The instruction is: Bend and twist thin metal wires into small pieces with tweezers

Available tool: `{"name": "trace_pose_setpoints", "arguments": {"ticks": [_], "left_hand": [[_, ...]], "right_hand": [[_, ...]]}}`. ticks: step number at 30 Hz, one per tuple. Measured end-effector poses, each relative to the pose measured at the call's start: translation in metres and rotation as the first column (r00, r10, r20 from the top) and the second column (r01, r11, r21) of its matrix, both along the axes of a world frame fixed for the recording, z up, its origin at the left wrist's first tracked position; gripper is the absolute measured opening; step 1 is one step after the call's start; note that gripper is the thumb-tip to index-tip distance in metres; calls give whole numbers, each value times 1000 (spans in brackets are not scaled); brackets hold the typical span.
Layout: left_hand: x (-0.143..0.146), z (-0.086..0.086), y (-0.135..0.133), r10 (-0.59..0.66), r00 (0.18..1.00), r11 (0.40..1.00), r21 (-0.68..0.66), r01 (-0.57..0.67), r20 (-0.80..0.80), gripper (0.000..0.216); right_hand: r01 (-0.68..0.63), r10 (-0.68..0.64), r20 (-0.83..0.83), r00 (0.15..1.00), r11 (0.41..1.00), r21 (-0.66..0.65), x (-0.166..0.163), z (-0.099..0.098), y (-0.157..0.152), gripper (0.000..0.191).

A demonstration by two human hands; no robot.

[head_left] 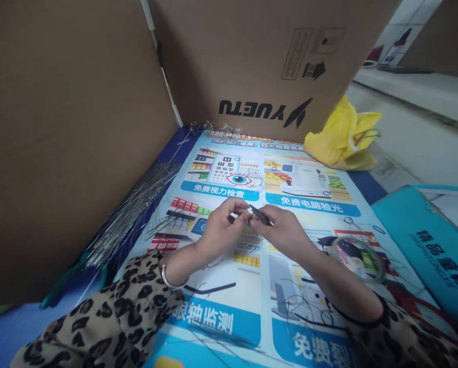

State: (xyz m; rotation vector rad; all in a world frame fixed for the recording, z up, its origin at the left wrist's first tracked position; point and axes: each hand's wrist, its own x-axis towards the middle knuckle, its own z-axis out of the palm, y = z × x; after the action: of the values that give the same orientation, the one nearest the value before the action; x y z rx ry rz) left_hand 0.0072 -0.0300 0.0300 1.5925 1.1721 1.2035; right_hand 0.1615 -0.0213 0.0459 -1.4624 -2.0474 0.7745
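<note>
1. The right hand (pixel 284 230) is over the middle of the poster (pixel 265 286), its fingers pinching a slim dark tool (pixel 260 215) whose tip points far and left.
2. The left hand (pixel 221 227) is just beside it, thumb and fingertips drawn in near the tool's tip; whether they pinch something small, I cannot tell.
3. The poster lies on a blue counter (pixel 165 148).
4. Left of the hands, a bundle of thin metal wires (pixel 131 212) slants along the poster's left edge.
5. Loose thin wires (pixel 305 314) with curled loops lie on the near right part of the poster.
6. A clear roll of tape (pixel 380 266) lies to the right, beside the right forearm.
7. Small bent wire pieces (pixel 232 130) sit at the far edge, against an upright cardboard panel (pixel 252 61).
8. A yellow bag (pixel 338 140) stands far right; nearer on that side is a turquoise box (pixel 409 225).
</note>
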Motion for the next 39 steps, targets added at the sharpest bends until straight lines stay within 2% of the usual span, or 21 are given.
{"name": "trace_pose_setpoints", "arguments": {"ticks": [4, 10, 13, 17, 24, 30, 33, 39], "left_hand": [[-3, 4, 3, -55, 997, 998, -18, 54, -46, 9], [-7, 4, 9, -148, 962, 989, -14, 149, -228, 9], [-10, -2, 12, -190, 957, 982, -63, 180, -220, 8], [-14, -4, 14, -278, 951, 952, -171, 254, -133, 6], [-15, -3, 16, -291, 947, 937, -241, 254, -136, 9], [-15, -3, 18, -327, 901, 945, -96, 313, -285, 9], [-15, 0, 18, -336, 879, 941, -97, 323, -338, 7], [-14, -2, 17, -341, 875, 940, -108, 324, -344, 11]], "right_hand": [[-2, -9, -105, 994, 995, -98, 3, -4, 4, 19], [25, -86, -286, 954, 977, -211, 5, -14, 4, 16], [28, -107, -339, 935, 973, -230, 3, -19, 2, 17], [47, -152, -406, 901, 965, -258, 1, -25, 1, 20], [40, -156, -473, 867, 968, -246, 2, -33, 1, 22], [18, -156, -474, 867, 959, -283, 2, -29, 0, 21], [3, -147, -466, 873, 956, -294, 2, -25, 0, 19], [-40, -69, -399, 914, 965, -260, 3, -20, 0, 14]]}}
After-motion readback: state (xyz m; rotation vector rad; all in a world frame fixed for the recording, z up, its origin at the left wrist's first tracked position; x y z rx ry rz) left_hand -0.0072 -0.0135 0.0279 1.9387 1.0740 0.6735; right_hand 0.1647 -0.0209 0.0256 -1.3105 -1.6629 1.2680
